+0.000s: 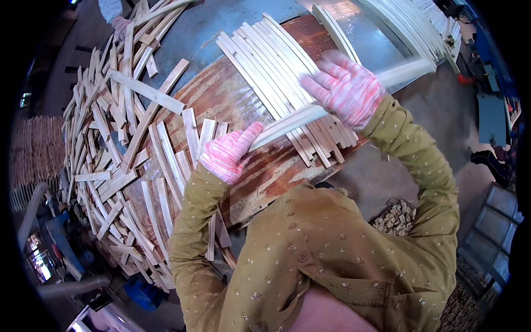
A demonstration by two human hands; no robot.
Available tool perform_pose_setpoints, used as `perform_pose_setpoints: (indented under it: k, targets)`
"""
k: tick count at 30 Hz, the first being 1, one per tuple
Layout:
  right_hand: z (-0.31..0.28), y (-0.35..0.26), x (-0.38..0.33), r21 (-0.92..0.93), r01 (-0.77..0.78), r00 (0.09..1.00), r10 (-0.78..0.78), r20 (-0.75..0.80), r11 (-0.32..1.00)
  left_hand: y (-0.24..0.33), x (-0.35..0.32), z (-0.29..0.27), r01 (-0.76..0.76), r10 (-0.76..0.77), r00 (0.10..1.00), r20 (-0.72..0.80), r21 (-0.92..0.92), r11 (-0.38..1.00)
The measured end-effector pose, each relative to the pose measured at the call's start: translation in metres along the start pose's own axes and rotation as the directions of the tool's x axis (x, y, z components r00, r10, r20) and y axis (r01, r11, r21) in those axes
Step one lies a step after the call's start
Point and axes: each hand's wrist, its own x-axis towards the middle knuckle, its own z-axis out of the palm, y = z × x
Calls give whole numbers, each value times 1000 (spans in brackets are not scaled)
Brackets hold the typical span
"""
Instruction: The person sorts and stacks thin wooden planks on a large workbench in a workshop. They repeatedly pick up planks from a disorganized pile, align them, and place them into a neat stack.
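The pale wooden slat [287, 123] you hold lies crosswise over a neat row of matching slats [276, 72] on the worn reddish-brown table [221, 99], tilted so its right end sits higher in view. Your left hand [229, 152], in a pink-and-white knit glove, is closed on the slat's lower left end, thumb pointing up along it. Your right hand [345, 88], gloved the same way, rests flat on the slat's other end — fingers spread and pressing down over the row rather than curled around anything. The two hands are well apart, one at each end.

To your left, a loose heap of wood strips [110, 138] spills across the table's edge. Beyond the row, more long slats [398, 33] lie stacked on a grey surface — another person's gloved hand [120, 25] shows at the top left.
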Motion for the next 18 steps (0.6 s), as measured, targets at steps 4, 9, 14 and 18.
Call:
perform_pose_setpoints:
  k: [4, 9, 14, 18]
  targets:
    - [32, 39, -23, 194, -446, 892, 414, 184, 874, 12, 57, -64, -248, 387, 859, -336, 388, 888]
    - [109, 132, -84, 199, -955, 264, 933, 245, 218, -86, 43, -53, 427, -406, 498, -766, -191, 884]
    - [198, 178, -110, -62, -996, 19, 869, 495, 57, -162, 3, -19, 833, -701, 449, -553, -23, 552]
    - [257, 188, -86, 136, -989, 121, 821, 558, 54, -200, -15, 1, 867, -720, 412, -559, -3, 498]
